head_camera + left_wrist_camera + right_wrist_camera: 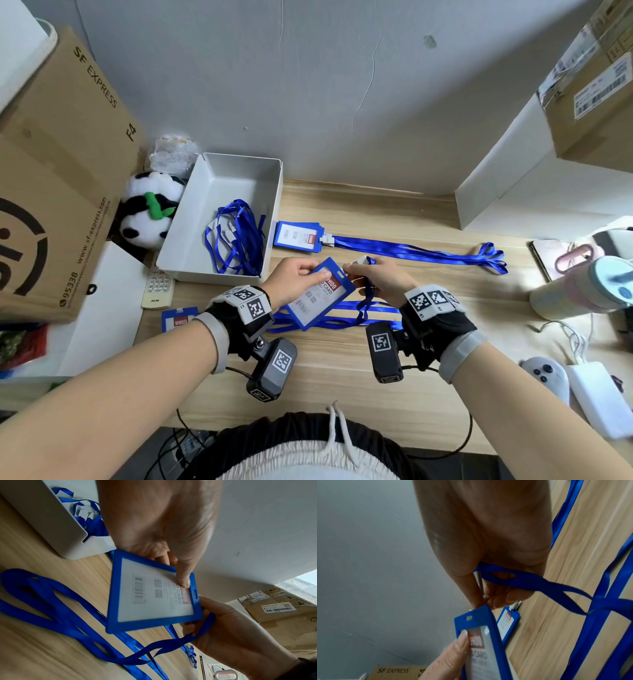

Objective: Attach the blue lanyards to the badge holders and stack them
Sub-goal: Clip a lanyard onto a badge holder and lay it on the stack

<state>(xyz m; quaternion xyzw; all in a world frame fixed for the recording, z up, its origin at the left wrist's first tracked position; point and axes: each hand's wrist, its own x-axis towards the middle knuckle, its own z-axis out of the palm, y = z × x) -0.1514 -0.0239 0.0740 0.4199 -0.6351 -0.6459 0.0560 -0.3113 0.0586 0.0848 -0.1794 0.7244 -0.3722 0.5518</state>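
Observation:
My left hand [298,277] pinches a blue badge holder [320,294] near its slotted top, thumb on the red label [184,582]. It hangs tilted above the wooden desk. My right hand [373,277] pinches the clip end of a blue lanyard [539,584] right by the holder's slot [468,617]. The lanyard's strap trails over the desk [342,313]. A finished badge holder with its lanyard [298,236] lies behind, strap stretching right [428,251]. Another badge holder [178,320] lies at the desk's left edge.
A white bin [236,171] holding more blue lanyards [236,236] stands back left. A cardboard box [61,178], plush panda [147,212] and remote [157,287] sit left. A phone, bottle [582,291], controller [544,373] and charger crowd the right.

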